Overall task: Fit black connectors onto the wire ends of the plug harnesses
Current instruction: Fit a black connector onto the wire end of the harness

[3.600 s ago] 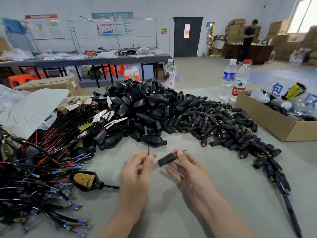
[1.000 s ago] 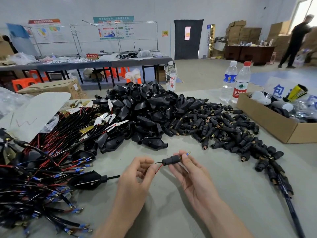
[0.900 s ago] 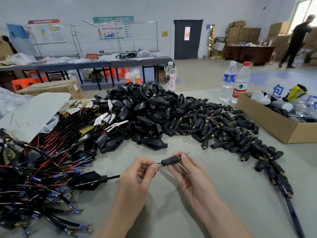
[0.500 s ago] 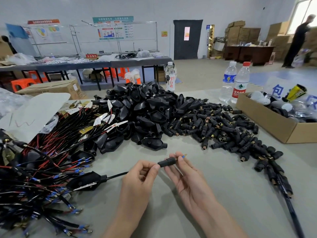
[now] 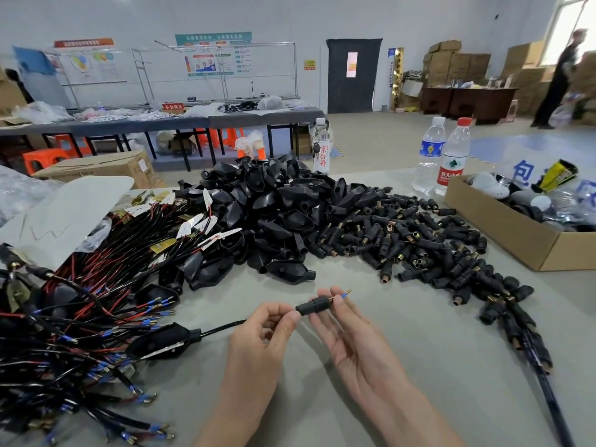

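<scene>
Two grips meet above the grey worktop (image 5: 419, 350): left hand (image 5: 267, 321) pinches the thin black harness wire (image 5: 222, 327), right hand (image 5: 348, 333) pinches the short black plastic connector (image 5: 314, 306), lying crosswise between them, blue-sleeved tip (image 5: 343, 295) protruding right.

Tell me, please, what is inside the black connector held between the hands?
A blue-sleeved terminal pokes from the black connector, beyond the grip of the right hand. The left hand pinches the wire at the other end, covering its entry. The interior is hidden.
</scene>
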`<state>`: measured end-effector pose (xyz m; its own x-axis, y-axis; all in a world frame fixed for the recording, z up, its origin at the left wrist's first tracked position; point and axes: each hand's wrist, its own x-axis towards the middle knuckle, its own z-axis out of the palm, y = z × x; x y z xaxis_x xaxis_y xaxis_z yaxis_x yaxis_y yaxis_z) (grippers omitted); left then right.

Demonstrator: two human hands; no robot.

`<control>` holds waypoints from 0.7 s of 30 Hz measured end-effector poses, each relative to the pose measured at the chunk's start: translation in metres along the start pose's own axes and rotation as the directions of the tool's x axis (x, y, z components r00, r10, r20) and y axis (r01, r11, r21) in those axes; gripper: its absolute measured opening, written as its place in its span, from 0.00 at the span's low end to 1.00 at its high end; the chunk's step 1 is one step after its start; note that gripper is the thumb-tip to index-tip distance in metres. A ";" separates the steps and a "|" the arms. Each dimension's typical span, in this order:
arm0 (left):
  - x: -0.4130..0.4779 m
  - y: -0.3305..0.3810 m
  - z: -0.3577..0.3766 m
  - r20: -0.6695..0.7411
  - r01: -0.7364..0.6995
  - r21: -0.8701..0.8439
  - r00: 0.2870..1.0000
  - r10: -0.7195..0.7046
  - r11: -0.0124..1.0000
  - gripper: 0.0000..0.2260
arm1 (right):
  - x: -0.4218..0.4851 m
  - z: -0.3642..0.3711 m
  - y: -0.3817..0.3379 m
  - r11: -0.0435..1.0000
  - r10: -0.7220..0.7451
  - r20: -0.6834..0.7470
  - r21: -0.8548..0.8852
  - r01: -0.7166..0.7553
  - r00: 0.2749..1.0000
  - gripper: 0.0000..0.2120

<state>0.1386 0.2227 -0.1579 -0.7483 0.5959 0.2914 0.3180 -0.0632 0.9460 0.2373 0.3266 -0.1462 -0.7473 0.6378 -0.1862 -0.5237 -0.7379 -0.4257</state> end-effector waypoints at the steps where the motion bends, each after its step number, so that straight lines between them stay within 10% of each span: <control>1: 0.000 0.001 0.000 -0.016 0.001 -0.010 1.000 -0.001 1.000 0.02 | 0.000 0.000 0.000 1.000 -0.005 0.001 -0.008 0.005 1.000 0.16; 21: 0.003 -0.003 -0.007 -0.037 -0.018 0.145 0.999 0.024 0.989 0.11 | 0.001 -0.001 -0.005 0.999 -0.032 0.009 -0.035 0.032 0.999 0.22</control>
<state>0.1318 0.2190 -0.1590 -0.7617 0.5640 0.3189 0.4128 0.0431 0.9098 0.2400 0.3316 -0.1452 -0.7339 0.6591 -0.1644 -0.5330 -0.7087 -0.4622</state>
